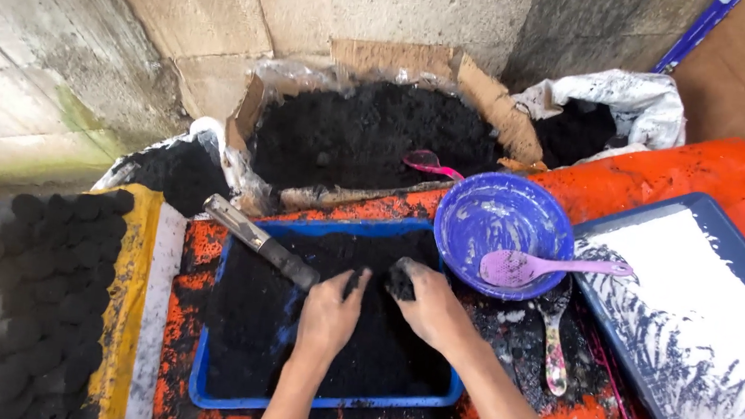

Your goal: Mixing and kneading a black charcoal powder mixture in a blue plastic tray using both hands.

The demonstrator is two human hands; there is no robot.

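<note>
Both my hands reach into a blue tray filled with black powder. My left hand presses into the powder, its fingers curled and blackened at the tips. Beside it, my right hand grips a clump of the black powder between its fingers. A dark metal tube tool lies slanted across the tray's upper left, just left of my left hand.
A blue bowl with a pink spoon sits right of the tray; another dirty spoon lies below it. A blue tray of white powder stands far right. Black briquettes are stacked left. Cardboard box and sacks of black powder lie behind.
</note>
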